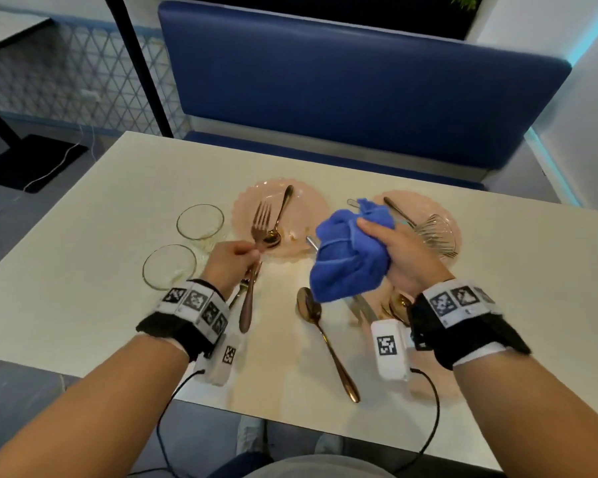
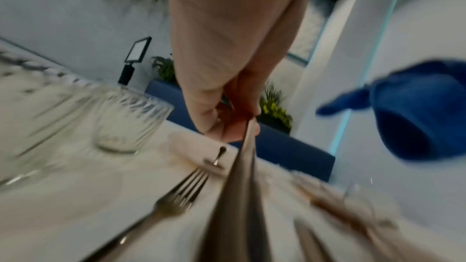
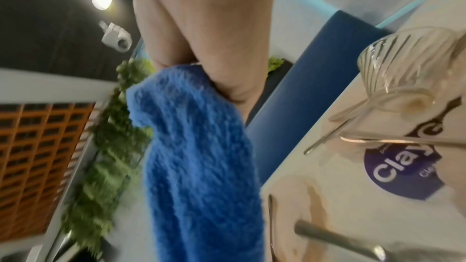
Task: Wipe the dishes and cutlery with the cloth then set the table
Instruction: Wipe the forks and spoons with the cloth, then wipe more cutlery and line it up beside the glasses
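Note:
My left hand [image 1: 246,253] grips a rose-gold fork [image 1: 260,219] by the middle of its handle, tines up over the left pink plate [image 1: 308,208]. In the left wrist view the fork handle [image 2: 239,196] runs down from my curled fingers [image 2: 221,125]. My right hand [image 1: 370,229] clutches a bunched blue cloth [image 1: 349,260] just right of the fork, apart from it. The cloth [image 3: 196,166] hangs from my palm in the right wrist view. A gold spoon [image 1: 282,215] lies on the left plate.
Two glass bowls [image 1: 200,222] [image 1: 169,267] stand at the left. A right pink plate [image 1: 432,205] carries a ribbed glass bowl [image 1: 435,232] and a spoon. A long spoon [image 1: 325,339], a knife [image 1: 359,308] and a second fork [image 2: 181,192] lie on the cream table [image 1: 101,219]. A blue bench [image 1: 359,81] lies beyond.

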